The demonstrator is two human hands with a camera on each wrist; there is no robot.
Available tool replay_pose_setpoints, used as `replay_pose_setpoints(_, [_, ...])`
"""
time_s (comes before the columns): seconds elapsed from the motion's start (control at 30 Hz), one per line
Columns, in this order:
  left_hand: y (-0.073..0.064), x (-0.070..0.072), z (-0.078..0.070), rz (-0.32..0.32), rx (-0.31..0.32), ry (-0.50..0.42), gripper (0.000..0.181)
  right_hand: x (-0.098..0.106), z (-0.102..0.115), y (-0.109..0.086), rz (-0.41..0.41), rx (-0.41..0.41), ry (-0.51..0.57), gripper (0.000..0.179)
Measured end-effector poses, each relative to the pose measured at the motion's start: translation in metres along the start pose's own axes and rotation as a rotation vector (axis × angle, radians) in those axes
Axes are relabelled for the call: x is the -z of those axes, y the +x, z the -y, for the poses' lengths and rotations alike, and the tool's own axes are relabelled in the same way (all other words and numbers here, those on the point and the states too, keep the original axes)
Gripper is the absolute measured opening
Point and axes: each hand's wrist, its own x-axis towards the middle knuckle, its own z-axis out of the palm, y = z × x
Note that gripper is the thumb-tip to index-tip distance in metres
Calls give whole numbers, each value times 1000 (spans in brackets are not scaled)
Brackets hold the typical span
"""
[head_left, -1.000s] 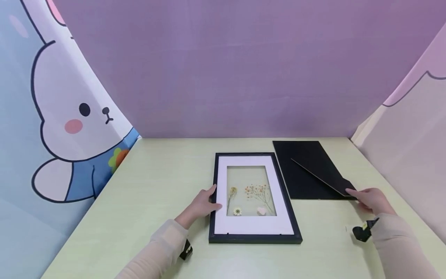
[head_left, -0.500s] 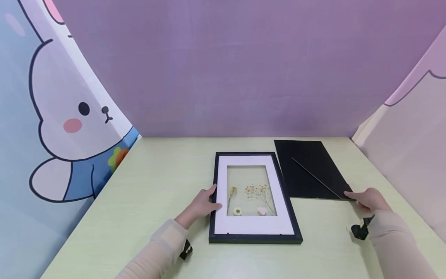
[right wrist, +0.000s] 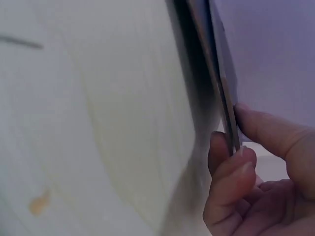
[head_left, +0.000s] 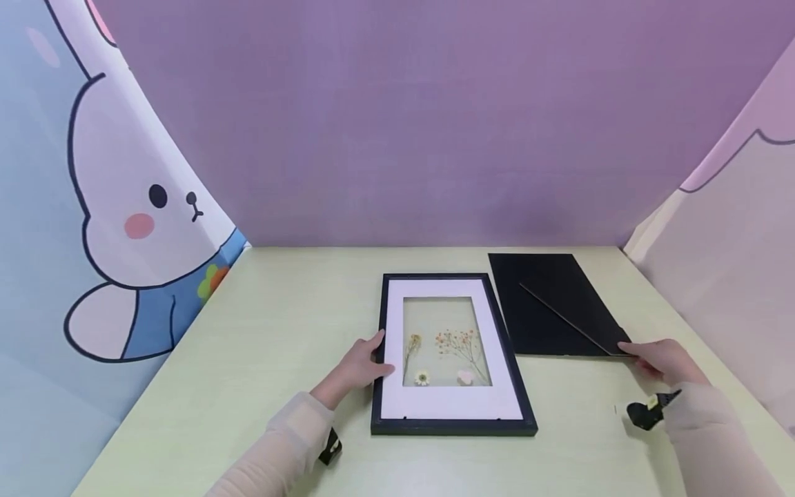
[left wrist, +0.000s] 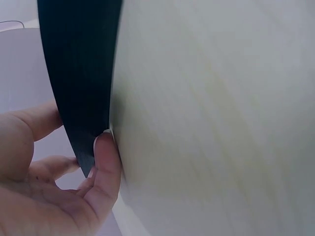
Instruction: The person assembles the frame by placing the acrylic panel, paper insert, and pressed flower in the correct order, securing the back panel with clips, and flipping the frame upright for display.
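A black picture frame [head_left: 456, 427] with a white mat [head_left: 450, 402] lies on the table. Dried flowers [head_left: 459, 342] show in its clear window. My left hand [head_left: 357, 362] grips the frame's left side, thumb over the mat; in the left wrist view the fingers curl round the dark side rail [left wrist: 78, 69]. To the right lies a black backing board [head_left: 540, 273], a slanting flap edge [head_left: 562, 316] across it. Its near right corner is pinched by my right hand [head_left: 664, 359]. Thin layered edges [right wrist: 219, 81] sit between thumb and fingers in the right wrist view.
Everything rests on a pale green table [head_left: 298, 297]. A purple backdrop [head_left: 435, 124] rises behind it, with a rabbit-print cloth [head_left: 124, 179] at the left and a pale cloth [head_left: 733, 276] at the right. The board lies close beside the frame's right side.
The raised flap on the backing board has come down nearly flat, with my right hand at its corner. My left hand and the picture frame have stayed in place.
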Motion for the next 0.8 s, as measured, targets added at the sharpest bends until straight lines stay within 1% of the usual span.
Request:
replay_pose_setpoints(0.07, [0,0,0,3,3,-4,71,1,-2,0,49,-3,102,27])
replay_pose_setpoints(0.13, [0,-1,0,4,2,-5,71,1,-4,-1,105,20,182,23])
replay_pose_setpoints(0.2, [0,-1,0,1,3,-6,72,2,-5,-2,141,29,231,22])
replay_pose_setpoints(0.27, [0,0,0,1,4,-8,72,4,-6,-3,197,40,302,22])
replay_pose_setpoints(0.37, [-1,0,0,3,2,-11,72,7,-9,-3,283,55,439,24])
replay_pose_setpoints(0.43, [-1,1,-1,2,-2,-16,72,9,-12,-2,334,90,520,25])
replay_pose_setpoints(0.5, [-1,1,-1,1,-6,-20,72,11,-14,-2,361,135,569,24])
replay_pose_setpoints(0.63, [-1,1,-1,0,-6,-21,72,14,-20,-2,406,233,631,25])
replay_pose_setpoints(0.8, [0,1,0,-1,-1,-29,72,17,-26,-5,495,320,725,30])
